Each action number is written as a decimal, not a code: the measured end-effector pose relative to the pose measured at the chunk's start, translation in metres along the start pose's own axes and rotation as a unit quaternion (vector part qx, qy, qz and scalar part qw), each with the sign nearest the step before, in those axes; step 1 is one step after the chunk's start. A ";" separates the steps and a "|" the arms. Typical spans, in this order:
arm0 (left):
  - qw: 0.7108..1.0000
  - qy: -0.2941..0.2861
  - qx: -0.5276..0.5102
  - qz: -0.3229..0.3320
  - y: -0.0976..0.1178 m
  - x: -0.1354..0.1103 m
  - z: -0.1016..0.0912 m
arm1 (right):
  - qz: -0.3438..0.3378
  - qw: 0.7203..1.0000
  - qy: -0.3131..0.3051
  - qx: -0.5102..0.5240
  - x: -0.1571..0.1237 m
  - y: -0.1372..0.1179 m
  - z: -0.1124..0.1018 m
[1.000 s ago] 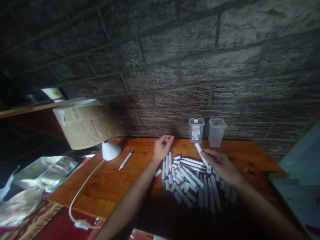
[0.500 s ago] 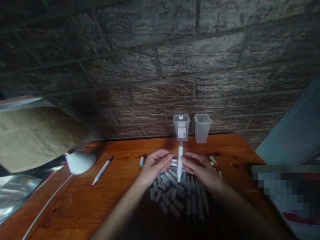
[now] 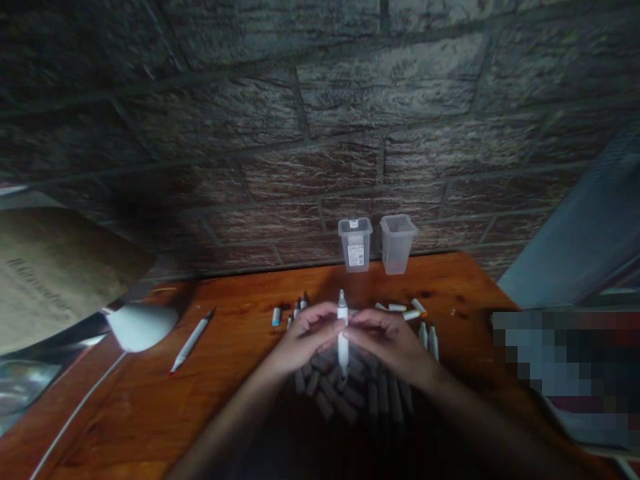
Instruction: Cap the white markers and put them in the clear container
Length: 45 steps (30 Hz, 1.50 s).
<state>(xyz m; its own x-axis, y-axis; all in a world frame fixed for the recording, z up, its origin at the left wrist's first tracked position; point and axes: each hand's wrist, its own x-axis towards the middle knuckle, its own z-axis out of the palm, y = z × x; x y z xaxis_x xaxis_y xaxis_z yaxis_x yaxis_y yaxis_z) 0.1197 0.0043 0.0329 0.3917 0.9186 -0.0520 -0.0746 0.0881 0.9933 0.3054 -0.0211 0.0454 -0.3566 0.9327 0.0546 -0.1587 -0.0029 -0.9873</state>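
Observation:
Upright over the pile stands a white marker (image 3: pixel 343 339) without a cap on its pale upper end. My left hand (image 3: pixel 307 337) pinches it from the left, thumb and fingertips against the barrel. From the right, my right hand (image 3: pixel 390 340) has its thumb and fingers closed on the same barrel. Below them, in shadow, lies a heap of loose marker caps (image 3: pixel 327 390), partly covered by my hands. Several marker bodies (image 3: pixel 387 397) lie side by side to the right of the heap, and two more markers (image 3: pixel 429 339) show beyond my right wrist.
Two clear plastic containers (image 3: pixel 399 247) stand near the brick wall. A red-tipped marker (image 3: pixel 191 345) lies at left, near a lamp (image 3: pixel 143 325) with its cord. A blue-ended cap (image 3: pixel 277 316) sits left of my hands; orange and yellow caps (image 3: pixel 419 307) lie behind the right one.
The marker has moved from my right hand's grip to between both hands, as my left fingers closed on it. The view has shifted slightly, uncovering more markers behind my hands.

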 end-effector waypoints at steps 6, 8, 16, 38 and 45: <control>0.988 0.111 0.027 0.101 0.017 -0.001 -0.023 | -0.015 0.993 0.068 -0.090 -0.010 -0.007 -0.017; 0.979 0.149 0.097 0.103 0.032 -0.012 -0.049 | -0.012 0.990 0.089 -0.113 -0.009 -0.007 -0.025; 0.652 0.320 0.682 -0.087 0.056 -0.074 -0.146 | -0.013 0.983 0.060 -0.175 -0.011 -0.010 -0.027; 0.600 0.369 0.697 -0.133 0.012 -0.099 -0.195 | -0.017 0.976 0.093 -0.195 -0.003 -0.002 -0.038; 0.527 0.502 0.685 -0.024 -0.011 -0.113 -0.183 | -0.002 0.969 0.102 -0.223 -0.001 0.008 -0.045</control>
<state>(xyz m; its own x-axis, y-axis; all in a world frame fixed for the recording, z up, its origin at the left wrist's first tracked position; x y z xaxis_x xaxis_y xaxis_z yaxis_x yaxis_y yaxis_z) -0.0915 -0.0296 0.0094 -0.3708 0.7294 0.5749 0.9155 0.3910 0.0945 0.3463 -0.0057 0.0311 -0.1594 0.9845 0.0730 0.2712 0.1148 -0.9557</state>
